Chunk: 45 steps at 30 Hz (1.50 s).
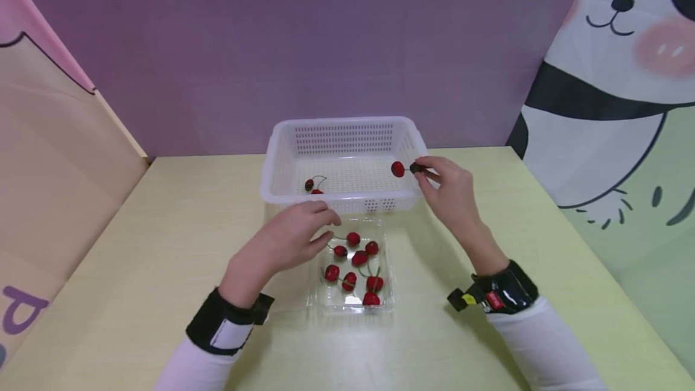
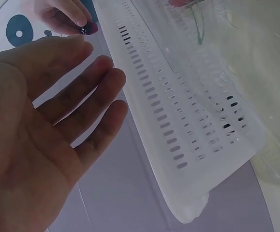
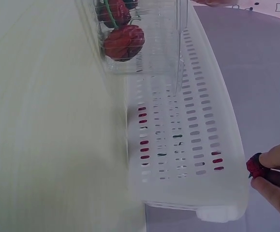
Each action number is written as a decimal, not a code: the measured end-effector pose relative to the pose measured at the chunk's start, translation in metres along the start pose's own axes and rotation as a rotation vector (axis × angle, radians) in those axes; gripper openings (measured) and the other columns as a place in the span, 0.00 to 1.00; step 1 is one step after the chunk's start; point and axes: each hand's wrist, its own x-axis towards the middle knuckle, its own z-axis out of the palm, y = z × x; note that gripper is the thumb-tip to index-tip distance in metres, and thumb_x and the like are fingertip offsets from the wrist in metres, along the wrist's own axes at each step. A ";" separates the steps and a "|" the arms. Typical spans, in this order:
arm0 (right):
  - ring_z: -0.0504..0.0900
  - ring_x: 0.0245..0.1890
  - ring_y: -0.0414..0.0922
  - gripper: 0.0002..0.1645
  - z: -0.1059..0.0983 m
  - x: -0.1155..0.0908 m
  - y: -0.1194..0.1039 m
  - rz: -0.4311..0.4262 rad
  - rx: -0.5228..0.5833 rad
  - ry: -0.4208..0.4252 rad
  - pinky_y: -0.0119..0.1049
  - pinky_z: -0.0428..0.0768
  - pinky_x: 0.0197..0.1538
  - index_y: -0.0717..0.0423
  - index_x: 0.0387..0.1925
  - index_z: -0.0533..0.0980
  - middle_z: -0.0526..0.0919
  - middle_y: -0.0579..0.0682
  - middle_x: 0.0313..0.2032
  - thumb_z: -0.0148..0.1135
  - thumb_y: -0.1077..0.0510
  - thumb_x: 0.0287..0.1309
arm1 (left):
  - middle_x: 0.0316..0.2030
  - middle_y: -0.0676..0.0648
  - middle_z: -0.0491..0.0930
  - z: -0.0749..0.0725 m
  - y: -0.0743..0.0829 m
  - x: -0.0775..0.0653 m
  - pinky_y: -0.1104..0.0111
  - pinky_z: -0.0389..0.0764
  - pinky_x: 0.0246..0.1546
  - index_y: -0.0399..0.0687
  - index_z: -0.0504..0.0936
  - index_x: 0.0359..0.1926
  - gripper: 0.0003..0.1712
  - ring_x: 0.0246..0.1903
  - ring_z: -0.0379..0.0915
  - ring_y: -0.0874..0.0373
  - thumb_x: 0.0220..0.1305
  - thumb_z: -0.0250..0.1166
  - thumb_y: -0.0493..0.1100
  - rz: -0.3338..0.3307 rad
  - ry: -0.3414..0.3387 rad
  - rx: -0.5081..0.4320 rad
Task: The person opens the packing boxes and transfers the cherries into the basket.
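My right hand (image 1: 449,189) pinches a dark cherry (image 1: 415,168) between thumb and fingertips at the right rim of the white basket (image 1: 344,203). Just left of it shows a red cherry (image 1: 398,169); whether the two share a stem I cannot tell. In the right wrist view the pinched cherry (image 3: 257,166) looks dark red. My left hand (image 1: 288,237), fingers loosely bent and holding nothing, hovers over the left side of a clear plastic box (image 1: 387,294). Several red cherries (image 1: 359,258) with green stems lie in that box. Inside the basket, another cherry (image 1: 309,184) sits near the front wall.
The basket stands at the back of the pale wooden table (image 1: 206,210), with the clear box in front of it. Behind rises a purple backdrop (image 1: 326,41). A panel with a panda picture (image 1: 602,131) borders the right side, a beige panel (image 1: 54,137) the left.
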 end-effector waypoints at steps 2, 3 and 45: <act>0.87 0.45 0.56 0.13 0.000 0.000 0.000 0.011 0.000 -0.003 0.45 0.86 0.47 0.72 0.45 0.83 0.86 0.63 0.44 0.70 0.76 0.56 | 0.43 0.49 0.83 0.000 0.001 0.000 0.63 0.83 0.47 0.44 0.86 0.47 0.10 0.44 0.81 0.55 0.65 0.71 0.36 -0.002 -0.021 -0.006; 0.87 0.45 0.56 0.13 0.000 0.000 0.001 0.015 0.000 -0.005 0.45 0.86 0.47 0.72 0.45 0.83 0.86 0.63 0.44 0.69 0.76 0.56 | 0.43 0.49 0.83 0.000 0.002 0.000 0.63 0.82 0.47 0.44 0.86 0.48 0.10 0.44 0.80 0.55 0.65 0.71 0.36 -0.003 -0.029 -0.006; 0.85 0.43 0.58 0.07 0.001 -0.004 -0.002 -0.006 -0.101 -0.071 0.54 0.81 0.48 0.65 0.38 0.84 0.87 0.61 0.40 0.70 0.70 0.56 | 0.44 0.48 0.78 0.019 0.027 -0.002 0.66 0.79 0.44 0.46 0.84 0.57 0.22 0.40 0.71 0.58 0.62 0.74 0.39 -0.078 -0.341 -0.015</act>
